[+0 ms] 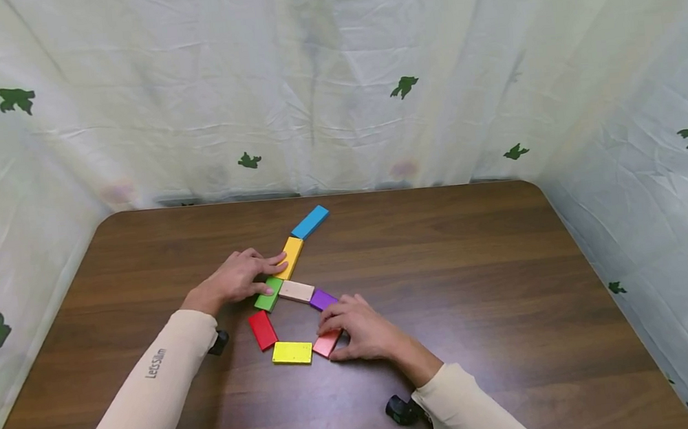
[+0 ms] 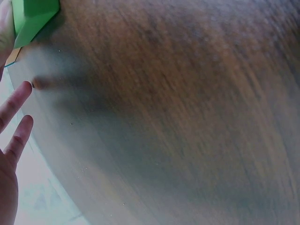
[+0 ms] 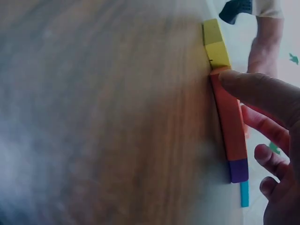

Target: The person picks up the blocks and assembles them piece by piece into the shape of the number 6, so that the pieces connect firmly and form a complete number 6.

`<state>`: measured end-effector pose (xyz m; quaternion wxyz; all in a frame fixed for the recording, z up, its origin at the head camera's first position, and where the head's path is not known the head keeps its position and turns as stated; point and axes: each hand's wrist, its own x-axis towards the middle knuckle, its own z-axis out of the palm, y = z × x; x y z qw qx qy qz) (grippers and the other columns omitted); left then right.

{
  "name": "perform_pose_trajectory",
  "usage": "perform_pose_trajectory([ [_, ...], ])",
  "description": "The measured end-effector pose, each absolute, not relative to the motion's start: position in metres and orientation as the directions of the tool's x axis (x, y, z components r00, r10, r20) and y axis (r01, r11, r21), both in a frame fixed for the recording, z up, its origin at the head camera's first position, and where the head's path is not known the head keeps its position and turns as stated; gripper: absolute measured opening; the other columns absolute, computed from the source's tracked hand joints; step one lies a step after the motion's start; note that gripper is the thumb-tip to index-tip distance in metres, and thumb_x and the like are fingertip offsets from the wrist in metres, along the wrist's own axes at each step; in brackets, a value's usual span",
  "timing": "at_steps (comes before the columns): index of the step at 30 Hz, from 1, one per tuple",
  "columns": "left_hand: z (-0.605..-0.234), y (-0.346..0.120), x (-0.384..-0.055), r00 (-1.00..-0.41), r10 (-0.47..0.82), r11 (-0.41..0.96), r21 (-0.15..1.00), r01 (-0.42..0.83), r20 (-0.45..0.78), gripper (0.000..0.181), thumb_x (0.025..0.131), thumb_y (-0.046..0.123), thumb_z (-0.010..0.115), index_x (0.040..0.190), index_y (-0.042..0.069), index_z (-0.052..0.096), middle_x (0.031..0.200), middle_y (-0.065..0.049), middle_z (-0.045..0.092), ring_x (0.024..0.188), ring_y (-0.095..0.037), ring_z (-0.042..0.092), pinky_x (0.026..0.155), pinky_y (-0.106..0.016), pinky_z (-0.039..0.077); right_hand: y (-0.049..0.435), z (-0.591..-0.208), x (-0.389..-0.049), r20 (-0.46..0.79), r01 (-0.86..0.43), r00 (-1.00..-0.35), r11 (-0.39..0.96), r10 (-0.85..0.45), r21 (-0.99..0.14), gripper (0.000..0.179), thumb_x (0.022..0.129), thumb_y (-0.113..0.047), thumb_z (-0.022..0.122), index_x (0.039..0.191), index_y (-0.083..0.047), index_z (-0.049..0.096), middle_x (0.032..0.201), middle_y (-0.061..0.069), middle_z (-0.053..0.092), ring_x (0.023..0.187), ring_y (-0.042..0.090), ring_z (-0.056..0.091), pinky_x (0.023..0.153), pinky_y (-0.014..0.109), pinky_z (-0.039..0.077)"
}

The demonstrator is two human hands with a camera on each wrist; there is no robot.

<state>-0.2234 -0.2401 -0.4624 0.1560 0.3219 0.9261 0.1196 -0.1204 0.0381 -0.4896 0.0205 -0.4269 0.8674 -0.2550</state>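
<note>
Several flat coloured blocks lie on the wooden table in a ring with a tail. My right hand [image 1: 361, 330] pinches the pink block [image 1: 327, 343] between thumb and fingers, at the ring's near right. That block looks red-orange in the right wrist view, between the yellow block [image 3: 216, 50] and the purple block [image 3: 239, 171]. My left hand [image 1: 241, 276] reaches over the far left side, fingers extended. Its thumb lies on the green block [image 1: 269, 295], and a fingertip rests on the orange-yellow block [image 1: 290, 255]. A pale wood block [image 1: 297, 291] sits between green and purple.
The blue block [image 1: 310, 222] ends the tail at the far side. A red block [image 1: 263, 330] lies at the near left of the ring. The brown table [image 1: 479, 263] meets a white leaf-printed curtain [image 1: 333, 105] at the back and sides.
</note>
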Motion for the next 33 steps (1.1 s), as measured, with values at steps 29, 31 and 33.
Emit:
perform_pose_trajectory([
  [29,-0.464,-0.241,-0.219,-0.757,0.584,0.794,0.400,0.458,-0.293,0.066,0.086,0.023,0.072,0.144,0.014,0.044,0.152,-0.009,0.037,0.118,-0.034,0.043,0.093,-0.051,0.043,0.075,-0.490,-0.132,0.236,-0.577,-0.803,0.619,-0.547,-0.532,0.031,0.082,-0.026,0.077,0.108,-0.010,0.072,0.114,0.001,0.065,0.106,0.019,0.055,0.090,0.040,0.039],
  [31,-0.465,-0.242,-0.218,-0.758,0.584,0.790,0.421,0.446,-0.292,0.066,0.086,0.022,0.072,0.144,0.013,0.044,0.153,-0.009,0.036,0.117,-0.032,0.044,0.091,-0.048,0.045,0.083,-0.490,-0.135,0.232,-0.560,-0.820,0.645,-0.524,-0.520,0.033,0.082,-0.026,0.077,0.109,-0.010,0.071,0.115,0.002,0.065,0.108,0.021,0.055,0.091,0.042,0.038],
  [33,-0.468,-0.243,-0.218,-0.761,0.588,0.779,0.447,0.440,-0.276,0.065,0.086,0.022,0.073,0.144,0.012,0.045,0.154,-0.009,0.034,0.117,-0.031,0.044,0.090,-0.045,0.046,0.092,-0.490,-0.137,0.234,-0.549,-0.829,0.661,-0.508,-0.512,0.034,0.082,-0.026,0.077,0.111,-0.009,0.071,0.117,0.004,0.064,0.110,0.024,0.055,0.090,0.044,0.038],
])
